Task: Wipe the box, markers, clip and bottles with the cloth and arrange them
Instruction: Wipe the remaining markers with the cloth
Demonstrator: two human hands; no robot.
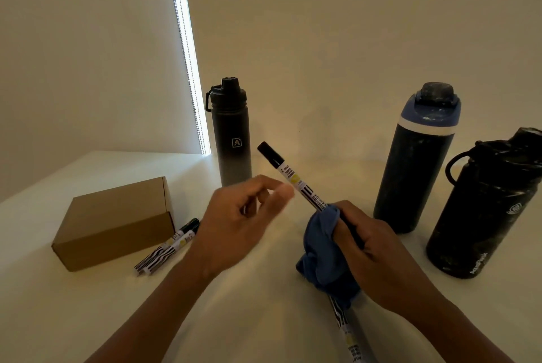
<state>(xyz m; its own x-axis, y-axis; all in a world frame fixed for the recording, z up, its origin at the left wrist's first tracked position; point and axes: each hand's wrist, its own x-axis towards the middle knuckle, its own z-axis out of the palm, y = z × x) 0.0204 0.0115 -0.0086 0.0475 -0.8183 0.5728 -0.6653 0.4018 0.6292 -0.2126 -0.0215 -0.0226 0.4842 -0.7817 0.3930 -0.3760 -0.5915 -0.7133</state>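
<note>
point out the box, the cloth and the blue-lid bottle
box point(117, 210), head view, on its top face
cloth point(319, 241), head view, on its bunched middle
blue-lid bottle point(410, 177), head view, on the middle of its dark body

boxed letter "a" on slim black bottle point(233, 142), "aquaflask" on rightmost black bottle point(481, 216) (print on held marker point(293, 179) unreadable)

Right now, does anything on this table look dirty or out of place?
Whitish smears cover the blue-lidded bottle and the black bottle at far right. One marker lies alone at the front, partly under the cloth, away from the box.
</note>
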